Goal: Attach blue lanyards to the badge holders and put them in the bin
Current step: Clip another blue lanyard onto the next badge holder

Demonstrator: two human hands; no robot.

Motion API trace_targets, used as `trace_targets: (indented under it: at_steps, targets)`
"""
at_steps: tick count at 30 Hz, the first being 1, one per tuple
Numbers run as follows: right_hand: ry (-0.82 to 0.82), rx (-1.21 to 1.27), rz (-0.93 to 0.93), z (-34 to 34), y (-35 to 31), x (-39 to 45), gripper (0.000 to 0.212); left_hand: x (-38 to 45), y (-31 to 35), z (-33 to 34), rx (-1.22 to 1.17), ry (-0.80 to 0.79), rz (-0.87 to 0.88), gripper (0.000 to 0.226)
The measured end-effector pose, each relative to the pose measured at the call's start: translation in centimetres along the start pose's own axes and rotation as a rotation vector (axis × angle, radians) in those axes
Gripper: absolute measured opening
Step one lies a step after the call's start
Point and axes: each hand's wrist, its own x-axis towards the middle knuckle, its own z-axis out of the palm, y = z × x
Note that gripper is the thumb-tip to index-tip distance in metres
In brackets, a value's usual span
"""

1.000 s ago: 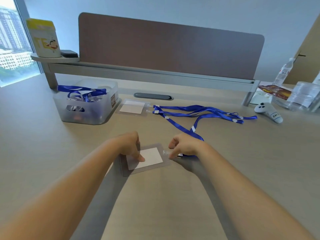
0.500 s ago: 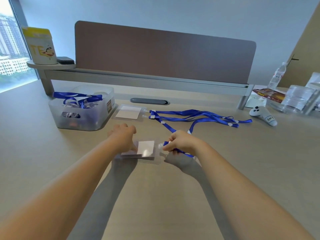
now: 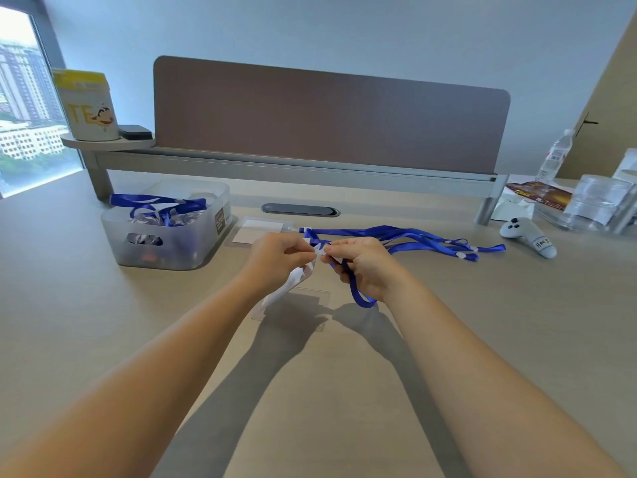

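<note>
**A:** Which step are you on?

**B:** Clipping. My left hand (image 3: 279, 257) pinches the top edge of a clear badge holder (image 3: 293, 281), lifted off the desk (image 3: 344, 391) so it hangs down and toward me. My right hand (image 3: 362, 263) has its fingers curled round the clip end of a blue lanyard (image 3: 358, 294), thumb and forefinger pressed on the small white clip. The two sets of fingertips meet just above the desk, in the middle.

**A:** Is the clip through the slot yet?

**B:** I cannot tell; my fingertips hide that joint. I judge it is not finished, since both hands are busy at it.

**A:** And then?

**B:** The next move calls for a steady holder while the clip passes the slot and closes. Then the pair goes far left into the bin (image 3: 165, 236), which already holds blue ribbon.

**A:** Anything left?

**B:** One spare holder (image 3: 255, 232) lies flat just beyond my hands, beside the bin, and loose lanyards (image 3: 431, 236) trail to the right.
</note>
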Motion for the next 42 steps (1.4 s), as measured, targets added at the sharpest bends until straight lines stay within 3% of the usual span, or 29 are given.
trace_targets:
  at_steps: [6, 13, 19, 23, 29, 32, 38, 42]
  targets:
    - [-0.041, 0.033, 0.001, 0.2, -0.2, 0.0, 0.01, -0.1, 0.3, -0.3, -0.015, 0.029, -0.004, 0.028]
    - [-0.143, 0.012, 0.032, 0.5, 0.0, 0.1, 0.022, -0.4, 0.3, -0.4, -0.046, -0.006, -0.027, 0.03]
    - [-0.131, -0.03, 0.116, 0.6, 0.6, 0.6, 0.027, -0.7, 0.0, -0.4, 0.074, -0.05, -0.046, 0.031]
    - [-0.09, -0.157, 0.164, 0.9, 0.6, 0.7, 0.017, -0.7, 0.0, -0.4, 0.176, -0.058, -0.029, 0.029]
    - [-0.017, -0.172, 0.024, 1.5, 0.5, 0.7, 0.009, -0.5, -0.1, -0.8, 0.218, 0.046, 0.001, 0.026]
    - [0.008, -0.163, -0.045, 2.0, 0.4, 0.7, 0.02, -0.4, 0.1, -1.2, 0.228, 0.095, 0.023, 0.027]
    - [0.081, -0.186, -0.195, 3.0, -0.1, 0.8, 0.021, 0.0, 0.6, -2.2, 0.288, 0.072, 0.062, 0.029]
    - [0.119, -0.23, -0.278, 3.5, -0.2, 1.1, 0.021, 0.0, 1.1, -3.1, 0.469, 0.045, 0.121, 0.032]
